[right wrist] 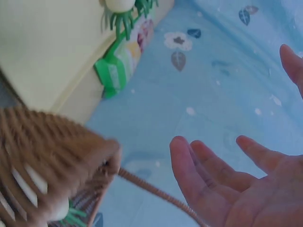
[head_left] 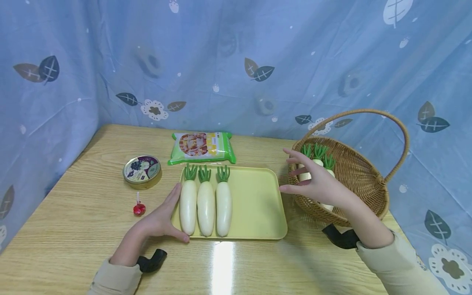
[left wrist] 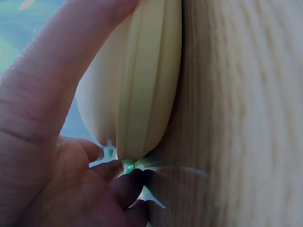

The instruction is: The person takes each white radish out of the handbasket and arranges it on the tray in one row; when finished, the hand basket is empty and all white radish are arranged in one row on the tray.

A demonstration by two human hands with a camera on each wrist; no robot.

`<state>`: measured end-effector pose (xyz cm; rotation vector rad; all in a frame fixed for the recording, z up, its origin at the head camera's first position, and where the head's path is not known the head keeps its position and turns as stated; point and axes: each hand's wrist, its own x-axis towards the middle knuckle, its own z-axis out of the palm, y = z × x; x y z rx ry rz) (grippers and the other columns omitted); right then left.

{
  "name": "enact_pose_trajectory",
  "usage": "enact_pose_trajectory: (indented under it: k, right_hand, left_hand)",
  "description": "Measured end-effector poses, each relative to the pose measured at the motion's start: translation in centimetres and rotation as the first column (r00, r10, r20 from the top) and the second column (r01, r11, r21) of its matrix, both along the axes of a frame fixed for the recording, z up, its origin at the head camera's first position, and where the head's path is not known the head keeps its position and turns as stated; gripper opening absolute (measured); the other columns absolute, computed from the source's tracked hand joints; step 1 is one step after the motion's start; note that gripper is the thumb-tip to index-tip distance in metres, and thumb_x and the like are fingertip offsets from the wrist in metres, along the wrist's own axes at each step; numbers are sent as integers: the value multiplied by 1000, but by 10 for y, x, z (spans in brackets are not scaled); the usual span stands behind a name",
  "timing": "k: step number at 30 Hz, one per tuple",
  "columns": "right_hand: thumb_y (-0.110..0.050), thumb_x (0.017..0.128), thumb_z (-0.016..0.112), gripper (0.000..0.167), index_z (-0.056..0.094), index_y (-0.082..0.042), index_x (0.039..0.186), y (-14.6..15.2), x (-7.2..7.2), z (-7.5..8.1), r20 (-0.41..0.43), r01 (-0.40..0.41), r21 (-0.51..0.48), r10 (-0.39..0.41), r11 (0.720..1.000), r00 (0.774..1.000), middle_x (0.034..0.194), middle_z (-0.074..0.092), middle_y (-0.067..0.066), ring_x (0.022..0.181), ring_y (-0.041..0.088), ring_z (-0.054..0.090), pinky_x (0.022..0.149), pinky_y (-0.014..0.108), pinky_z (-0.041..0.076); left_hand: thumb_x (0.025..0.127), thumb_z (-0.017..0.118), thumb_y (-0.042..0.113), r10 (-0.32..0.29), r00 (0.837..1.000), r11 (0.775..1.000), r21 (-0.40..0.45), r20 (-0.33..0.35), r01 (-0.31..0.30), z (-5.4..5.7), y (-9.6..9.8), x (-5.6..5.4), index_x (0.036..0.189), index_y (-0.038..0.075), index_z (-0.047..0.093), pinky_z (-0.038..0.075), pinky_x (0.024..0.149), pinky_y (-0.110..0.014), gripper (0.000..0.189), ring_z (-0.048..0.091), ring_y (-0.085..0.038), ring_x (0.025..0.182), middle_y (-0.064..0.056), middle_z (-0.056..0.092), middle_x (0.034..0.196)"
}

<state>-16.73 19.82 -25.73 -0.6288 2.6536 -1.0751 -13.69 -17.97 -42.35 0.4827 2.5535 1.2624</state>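
Note:
My left hand (head_left: 162,221) lies at the near left corner of a pale yellow tray (head_left: 254,205), fingers extended along its left side and thumb at its front edge. The left wrist view shows the tray wall (left wrist: 147,80) close beside the thumb. Three white radishes (head_left: 206,209) with green tops lie side by side in the tray's left half. My right hand (head_left: 321,182) is over the left rim of a wicker basket (head_left: 354,164), fingers spread and thumb apart, with nothing held. Several more radishes (head_left: 317,163) are inside the basket, partly hidden by that hand.
A green and white food packet (head_left: 203,147) lies behind the tray. Left of it are a round tin (head_left: 142,171) and a red-wrapped lollipop (head_left: 139,208). The basket's tall handle (head_left: 403,139) arches up at the right. A blue patterned curtain (head_left: 206,49) hangs behind the table.

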Motion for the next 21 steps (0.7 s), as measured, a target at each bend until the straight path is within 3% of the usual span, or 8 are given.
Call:
enact_pose_trajectory:
  k: [6,11,21]
  right_hand:
    - [-29,81,69,81,20,-24,146,14,-4,5,23,-4,-11,4,1000,1000,137,37,11,116,36,44,84,39,49]
    - [-30,82,68,80,19,-27,146,25,-8,7,10,12,14,-12,1000,1000,137,37,15,117,35,43,86,43,48]
    - [-27,86,64,74,20,-17,146,50,-24,12,-12,14,66,-14,998,1000,138,35,17,116,36,45,87,51,43]
  left_hand:
    - [47,89,40,3,1000,1000,6,8,-3,-1,0,0,143,0,-12,7,106,-55,145,-7,-37,136,-22,-11,149]
    - [48,89,39,5,1000,1000,13,13,-5,0,0,0,143,0,-12,6,106,-55,144,-7,-37,136,-22,-12,150]
    - [48,89,38,5,1000,1000,23,15,-5,0,0,0,144,0,-11,6,106,-56,143,-7,-37,136,-22,-11,150]
